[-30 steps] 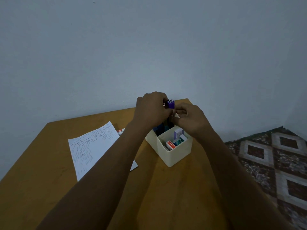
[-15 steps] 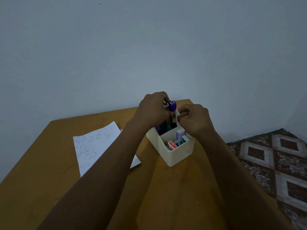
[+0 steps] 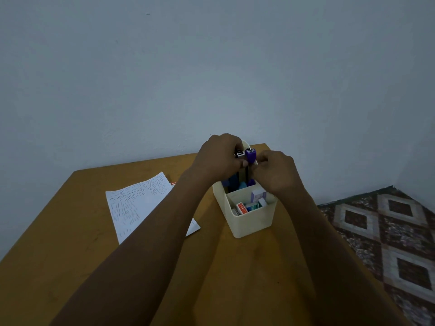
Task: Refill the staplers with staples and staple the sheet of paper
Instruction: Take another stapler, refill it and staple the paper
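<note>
Hardly anything has shifted in the last half second: both grips stay at the purple stapler, and my right grip has crept a touch closer to its head. The stapler stands upright between my two grips, its long axis vertical and its lower end down in the compartment on the far side of the cream organiser. My left grip is closed round its upper part, thumb on the near side, and a chrome magazine shows just beside the purple cap at my fingertips.

My right grip is curled tight against the stapler's right side. I cannot tell whether it pinches the stapler itself or something small held to it. Both are at the head, so I judge this as the opening or loading step, and the next move depends on keeping that vertical axis steady with the left while the right works from the side.

Below my right wrist, in the near compartment, lie small staple boxes, close enough to dip into. The sheet of paper lies flat on the desk under and to the left of my left forearm, unstapled as far as I can see. Off to my right a patterned rug covers the floor.
</note>
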`<state>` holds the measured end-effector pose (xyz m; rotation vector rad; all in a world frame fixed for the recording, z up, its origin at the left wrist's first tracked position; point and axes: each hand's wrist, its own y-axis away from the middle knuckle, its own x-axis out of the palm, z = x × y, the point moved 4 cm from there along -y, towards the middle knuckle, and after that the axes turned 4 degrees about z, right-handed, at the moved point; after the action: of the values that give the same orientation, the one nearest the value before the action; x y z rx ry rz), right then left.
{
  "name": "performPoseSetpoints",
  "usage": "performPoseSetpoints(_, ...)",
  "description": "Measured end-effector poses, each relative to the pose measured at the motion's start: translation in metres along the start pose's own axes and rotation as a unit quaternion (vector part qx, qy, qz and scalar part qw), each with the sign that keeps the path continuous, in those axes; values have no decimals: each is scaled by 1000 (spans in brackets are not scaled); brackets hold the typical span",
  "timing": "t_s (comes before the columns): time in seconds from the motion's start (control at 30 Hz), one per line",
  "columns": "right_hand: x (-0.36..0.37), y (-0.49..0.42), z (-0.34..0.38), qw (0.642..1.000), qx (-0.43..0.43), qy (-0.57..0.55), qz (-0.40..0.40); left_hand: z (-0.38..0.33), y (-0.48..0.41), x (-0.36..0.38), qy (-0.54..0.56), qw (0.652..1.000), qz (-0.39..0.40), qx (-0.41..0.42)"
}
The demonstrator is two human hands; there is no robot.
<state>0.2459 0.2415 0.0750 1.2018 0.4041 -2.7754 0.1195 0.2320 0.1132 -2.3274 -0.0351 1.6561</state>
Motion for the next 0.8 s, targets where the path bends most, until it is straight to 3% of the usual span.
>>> performPoseSetpoints(0.23,-2,5,4,998,28,15,50,-4,5,-1,18,1000,1,-3)
performPoseSetpoints(0.57,-11,24,4,996,76,-5,-44,-26,8,-42,78,992,-81,58)
performPoseSetpoints(0.8,-28,22,21,996,63,26,-54,-9,20,-70,211,965,-156,20)
